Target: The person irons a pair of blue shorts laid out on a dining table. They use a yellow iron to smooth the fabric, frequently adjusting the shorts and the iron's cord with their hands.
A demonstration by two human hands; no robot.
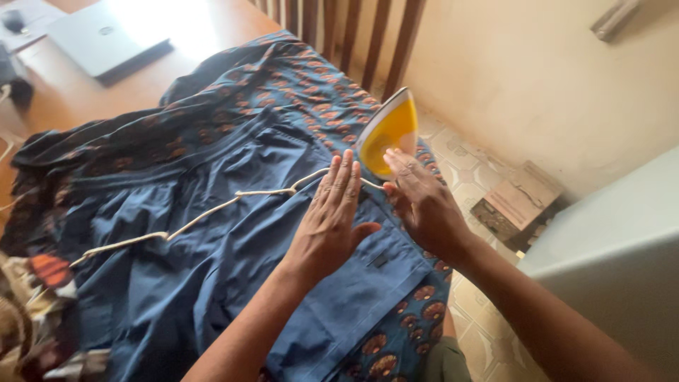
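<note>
Laptop in grey metal sits closed on the wooden table at far left. Across the table spreads a soft plain blue cotton garment over patterned cloth, a pale cord trailing over it. The left hand presses flat on the garment, fingers together and straight; the cloth looks light and limp, best smoothed by its hem. The right hand rests open beside an upright yellow iron.

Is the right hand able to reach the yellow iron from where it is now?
Probably yes. The right hand lies on the blue garment just beside the yellow iron, which stands upright at the table edge. Its fingertips are almost at the iron's base, and nothing lies between them.
</note>
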